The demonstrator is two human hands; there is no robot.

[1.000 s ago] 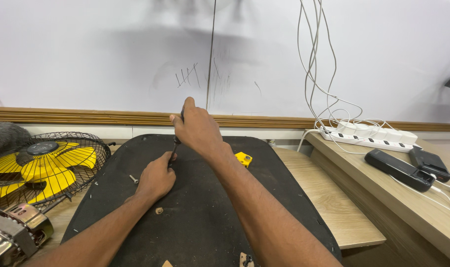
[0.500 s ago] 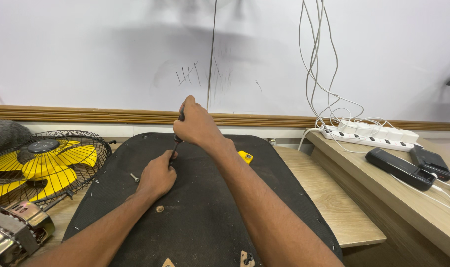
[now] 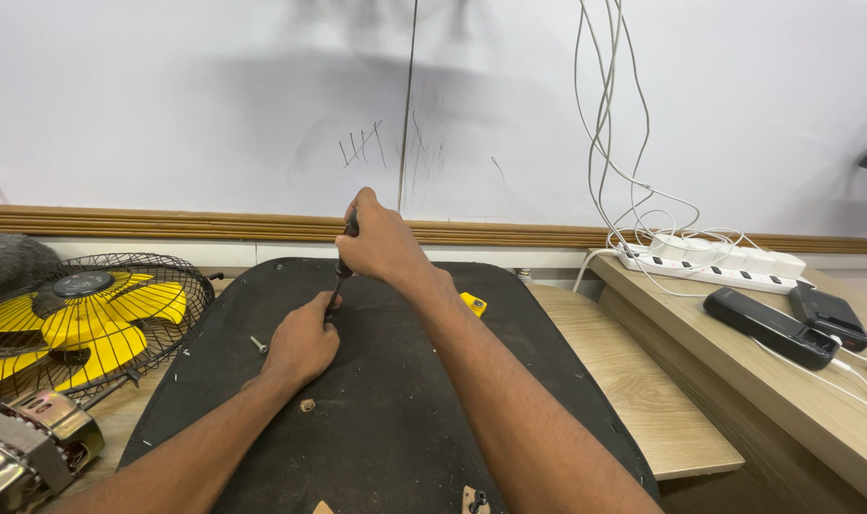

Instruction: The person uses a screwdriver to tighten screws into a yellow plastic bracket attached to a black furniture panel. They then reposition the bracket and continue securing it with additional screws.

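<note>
White wall (image 3: 167, 95) fills the background of the head view, with faint pencil marks on it, a thin dark seam running down its middle and a wooden trim (image 3: 167, 226) along its foot. Below it lies a black board (image 3: 405, 428) with rounded corners, resting on a light wooden bench (image 3: 633, 381). At the middle of the board the right hand (image 3: 381, 247) is clenched around the dark handle of a screwdriver (image 3: 341, 269), which stands almost upright with its tip down toward the board. The left hand (image 3: 303, 343) sits just below, its fingers curled around the lower shaft near the tip, its heel resting on the board; the tip itself is hidden by that hand. 1 loose screw (image 3: 258, 344) lies on the board just left of the left hand, and a small round piece (image 3: 307, 405) lies near the left wrist. A small yellow part (image 3: 472, 304) sits on the board to the right of the right forearm. To the left, a fan (image 3: 81, 319) with yellow blades and a black wire guard lies flat, and a metal motor (image 3: 29, 452) shows at the lower left corner. To the right, a white power strip (image 3: 714, 266) with white cables (image 3: 614, 143) hanging from above rests on a side shelf, near 2 dark devices (image 3: 771, 328).
</note>
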